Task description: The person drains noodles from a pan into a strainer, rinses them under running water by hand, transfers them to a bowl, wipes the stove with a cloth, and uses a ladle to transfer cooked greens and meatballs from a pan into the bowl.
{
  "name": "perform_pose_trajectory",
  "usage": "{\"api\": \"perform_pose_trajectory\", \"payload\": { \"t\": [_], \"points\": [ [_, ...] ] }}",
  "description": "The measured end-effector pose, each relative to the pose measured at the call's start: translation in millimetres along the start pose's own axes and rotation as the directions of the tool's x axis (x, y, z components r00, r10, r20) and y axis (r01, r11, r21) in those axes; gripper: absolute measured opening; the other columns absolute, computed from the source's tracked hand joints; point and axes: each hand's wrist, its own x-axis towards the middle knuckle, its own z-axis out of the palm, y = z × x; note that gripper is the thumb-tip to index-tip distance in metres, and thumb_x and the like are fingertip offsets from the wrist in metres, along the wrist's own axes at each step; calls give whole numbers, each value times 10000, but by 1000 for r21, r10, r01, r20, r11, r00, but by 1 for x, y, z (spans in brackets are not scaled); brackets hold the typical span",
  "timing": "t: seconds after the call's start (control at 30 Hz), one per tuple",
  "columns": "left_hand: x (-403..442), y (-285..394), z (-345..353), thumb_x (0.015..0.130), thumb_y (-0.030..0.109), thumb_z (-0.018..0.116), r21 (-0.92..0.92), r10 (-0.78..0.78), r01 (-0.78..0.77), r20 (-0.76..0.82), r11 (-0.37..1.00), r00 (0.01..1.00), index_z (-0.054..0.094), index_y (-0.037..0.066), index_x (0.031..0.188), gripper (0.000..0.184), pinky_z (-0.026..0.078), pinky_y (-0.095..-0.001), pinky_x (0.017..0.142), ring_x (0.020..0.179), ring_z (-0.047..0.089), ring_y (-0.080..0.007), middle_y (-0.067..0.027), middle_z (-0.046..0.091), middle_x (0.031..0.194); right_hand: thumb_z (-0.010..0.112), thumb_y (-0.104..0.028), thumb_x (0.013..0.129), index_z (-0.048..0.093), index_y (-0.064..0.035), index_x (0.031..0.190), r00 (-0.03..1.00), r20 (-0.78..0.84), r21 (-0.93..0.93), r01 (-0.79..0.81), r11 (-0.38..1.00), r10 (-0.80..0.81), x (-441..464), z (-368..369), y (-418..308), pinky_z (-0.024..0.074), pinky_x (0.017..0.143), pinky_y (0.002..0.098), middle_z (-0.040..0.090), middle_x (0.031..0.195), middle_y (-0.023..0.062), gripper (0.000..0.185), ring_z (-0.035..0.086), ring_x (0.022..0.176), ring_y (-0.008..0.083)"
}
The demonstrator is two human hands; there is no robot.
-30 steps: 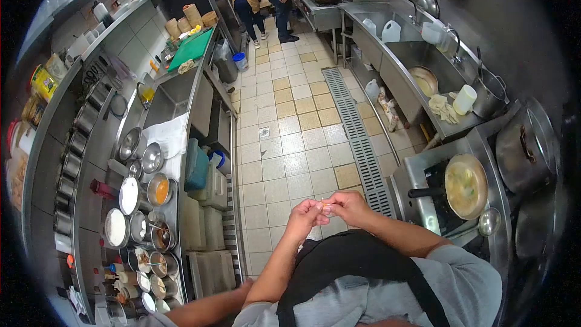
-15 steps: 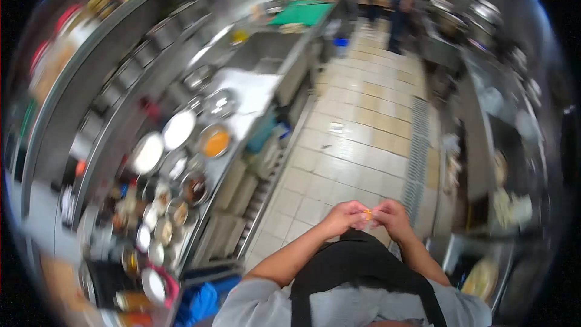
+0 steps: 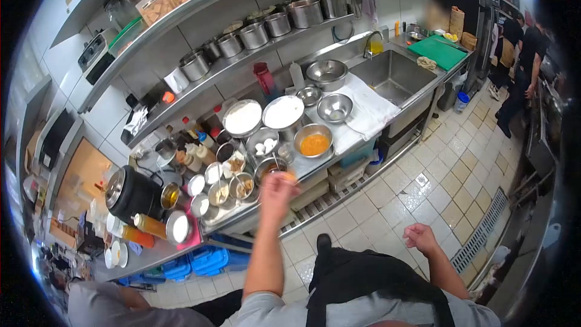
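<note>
My left hand (image 3: 277, 197) is stretched out to the counter, blurred by motion. Its fingers pinch a small orange thing (image 3: 290, 177) whose kind I cannot make out. Just past the fingertips stands a metal pot with dark contents (image 3: 270, 169), partly hidden by the hand. A steel bowl of orange liquid (image 3: 315, 144) is to its right, and a bowl with several white eggs (image 3: 264, 147) lies behind. Out over the floor on the right, my right hand (image 3: 420, 238) is loosely curled, touching nothing, with nothing visible in it.
Small metal containers of ingredients (image 3: 243, 186) crowd the counter edge. Two white-filled pots (image 3: 283, 112) stand behind. Farther along are steel bowls (image 3: 334, 108), a sink (image 3: 393, 75) and a green board (image 3: 437, 52). Another person (image 3: 103, 306) is at lower left; people (image 3: 525, 66) stand at far right.
My view has swung left to the counter. My hands, together on a small orange thing before, have parted: the left reaches to the counter with an orange thing, the right stays at the right.
</note>
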Motion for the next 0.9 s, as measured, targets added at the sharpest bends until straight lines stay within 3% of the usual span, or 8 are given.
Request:
{"api": "perform_pose_trajectory", "payload": {
  "t": [0.1, 0.13, 0.23, 0.33, 0.37, 0.7, 0.77, 0.9],
  "points": [
    [69, 107, -54, 880, 111, 623, 325, 460, -395, -152, 859, 875, 566, 53, 937, 100, 507, -279, 658, 702, 609, -148, -37, 578, 847, 660, -157, 855, 629, -11, 950, 993, -77, -104, -92, 990, 84, 28, -13, 29, 523, 518, 276, 643, 763, 71, 177, 608, 580, 134],
    [95, 146, -74, 908, 116, 586, 704, 756, -556, 42, 442, 654, 582, 53, 957, 80, 500, -280, 663, 725, 604, -150, -30, 577, 865, 670, -163, 845, 638, -10, 934, 987, -116, -241, -137, 961, 112, 32, -19, 40, 522, 509, 283, 639, 746, 67, 180, 610, 576, 141],
    [172, 245, -124, 950, 159, 546, 647, 750, -528, -105, 551, 653, 593, 30, 1075, 186, 491, -262, 739, 818, 598, -140, -73, 614, 1003, 660, -184, 852, 654, -2, 928, 940, -301, -471, -295, 831, 162, 38, -44, 97, 528, 504, 319, 637, 719, 74, 198, 619, 581, 169],
    [285, 342, -204, 960, 155, 518, 830, 915, -554, 268, -61, 301, 548, 34, 1205, 275, 499, -264, 751, 896, 595, -156, -91, 611, 1062, 627, -229, 879, 654, -2, 956, 693, -436, -283, -711, 644, 574, 31, -75, 180, 534, 505, 347, 640, 727, 106, 241, 618, 566, 199],
    [320, 379, -235, 894, 117, 567, 699, 688, -258, 711, -667, 146, 567, 28, 1153, 274, 497, -246, 724, 862, 590, -143, -93, 618, 1059, 613, -296, 887, 650, 13, 867, 622, -459, -139, -755, 640, 634, 23, -79, 208, 531, 533, 383, 630, 704, 119, 311, 614, 562, 226],
    [428, 467, -184, 856, 150, 608, 954, 943, -30, 298, -297, 146, 672, 24, 872, 142, 521, -371, 669, 759, 646, -288, -148, 673, 875, 668, -262, 858, 630, -62, 1027, 508, -481, 342, -642, 686, 715, -8, 121, 165, 549, 587, 417, 660, 845, 108, 265, 654, 680, 244],
    [399, 437, -125, 833, 121, 577, 993, 966, -54, -86, 102, 245, 676, 13, 882, 154, 513, -390, 705, 788, 648, -307, -168, 676, 894, 643, -310, 866, 625, -41, 1047, 596, -337, 240, -694, 679, 729, -9, 142, 159, 547, 569, 397, 643, 912, 110, 325, 661, 727, 241],
    [486, 447, -197, 804, 69, 539, 983, 945, 63, 148, -173, 293, 685, 2, 914, 195, 510, -444, 749, 791, 645, -352, -213, 671, 903, 680, -286, 841, 630, -55, 1065, 533, -442, 340, -644, 685, 721, -13, 142, 169, 533, 539, 406, 640, 900, 92, 326, 653, 668, 229]
  ]
}}
